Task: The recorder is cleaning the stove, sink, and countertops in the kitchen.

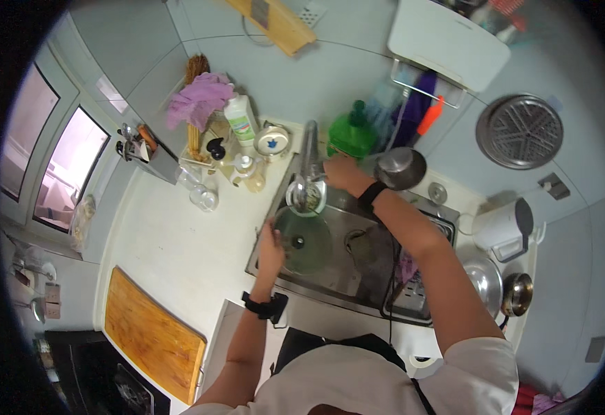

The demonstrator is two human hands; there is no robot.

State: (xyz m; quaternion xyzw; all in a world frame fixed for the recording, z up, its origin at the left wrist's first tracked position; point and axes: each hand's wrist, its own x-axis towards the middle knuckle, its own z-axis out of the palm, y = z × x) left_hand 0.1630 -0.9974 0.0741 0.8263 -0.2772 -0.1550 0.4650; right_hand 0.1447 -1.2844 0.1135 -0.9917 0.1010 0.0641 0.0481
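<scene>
My left hand (272, 250) is at the left rim of a translucent greenish bowl (307, 246) in the steel sink (333, 288); its fingers are partly blurred, and whether they grip the rim I cannot tell. With my right hand (340, 172) I reach to the base of the metal faucet (310, 142), by its handle; the fingertips are partly hidden. Under the spout, at the sink's back left, stands a small white container (314, 205) with greenish bits inside. A dark mesh-like item (360, 248) lies in the sink right of the bowl.
Behind the sink stand a green pump bottle (353, 134) and a steel pot (401, 168). A drain rack (414, 301) is at right, near a white electric kettle (502, 228). Left are clear glasses (203, 198), a soap dispenser (253, 174) and a wooden cutting board (152, 332).
</scene>
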